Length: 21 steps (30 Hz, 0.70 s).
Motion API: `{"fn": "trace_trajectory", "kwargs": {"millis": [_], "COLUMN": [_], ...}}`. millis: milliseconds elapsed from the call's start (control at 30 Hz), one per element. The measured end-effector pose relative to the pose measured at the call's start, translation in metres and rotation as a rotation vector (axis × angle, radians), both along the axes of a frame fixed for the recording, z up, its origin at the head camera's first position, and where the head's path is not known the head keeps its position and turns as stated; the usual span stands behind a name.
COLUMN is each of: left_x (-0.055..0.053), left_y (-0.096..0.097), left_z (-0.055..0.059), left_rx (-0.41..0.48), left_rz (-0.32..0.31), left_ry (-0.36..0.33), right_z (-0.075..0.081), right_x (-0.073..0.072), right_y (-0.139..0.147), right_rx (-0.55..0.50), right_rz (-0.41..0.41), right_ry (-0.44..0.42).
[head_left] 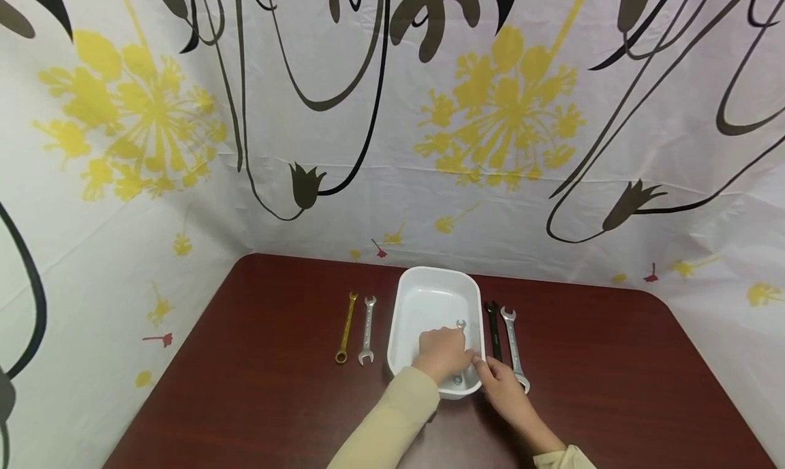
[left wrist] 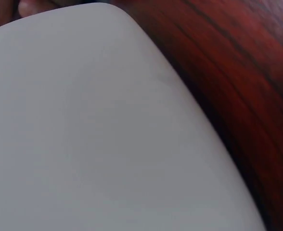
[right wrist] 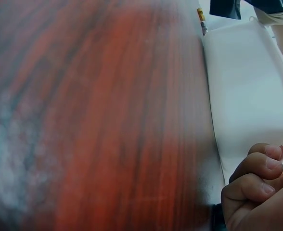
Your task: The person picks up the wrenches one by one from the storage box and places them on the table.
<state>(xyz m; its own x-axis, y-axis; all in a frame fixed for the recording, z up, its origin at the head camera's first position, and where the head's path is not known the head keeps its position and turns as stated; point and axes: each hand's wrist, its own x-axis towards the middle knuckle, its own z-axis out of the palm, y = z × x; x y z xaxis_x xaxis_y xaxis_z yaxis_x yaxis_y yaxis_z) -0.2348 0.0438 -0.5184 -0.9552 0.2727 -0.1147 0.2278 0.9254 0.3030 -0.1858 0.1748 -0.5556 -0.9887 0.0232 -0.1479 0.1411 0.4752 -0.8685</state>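
Note:
A white tray (head_left: 435, 274) stands on the table. My left hand (head_left: 443, 352) reaches into it, fingers curled over a small silver wrench (head_left: 461, 324) near the right wall. Both wrench ends show beyond the hand; its middle and the fingertips' hold are hidden. At the tray's front right corner, my right hand (head_left: 504, 390) pinches the rim. The right wrist view shows this hand's curled fingers (right wrist: 259, 168) against the tray's outer wall (right wrist: 247, 91). In the left wrist view the tray's white surface (left wrist: 108, 120) covers most of the picture.
Left of the tray lie a gold wrench (head_left: 347, 327) and a silver wrench (head_left: 368, 329). On its right are a black wrench (head_left: 494, 333) and another silver wrench (head_left: 514, 346), close to my right hand. A patterned cloth (head_left: 368, 135) hangs behind the dark red table (head_left: 276, 387).

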Motion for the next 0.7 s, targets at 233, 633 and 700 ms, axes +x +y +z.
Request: {"fn": "trace_trajectory", "kwargs": {"millis": [233, 633, 700], "left_x": [0.0012, 0.0020, 0.0012], "left_y": [0.0012, 0.0001, 0.0001], "left_z": [-0.0055, -0.0077, -0.0084], "left_rx": [-0.081, -0.131, -0.138], "left_rz": [0.015, 0.029, 0.034], "left_ry": [-0.021, -0.042, -0.037], "right_z": [-0.0004, -0.0011, -0.0009], "right_x": [0.0004, -0.0002, -0.0007], "right_y": [0.0002, -0.0008, -0.0010], "right_rx": [0.007, 0.005, 0.009], "right_rz": [-0.001, -0.001, 0.000], "right_ry": [0.001, -0.006, -0.003]}}
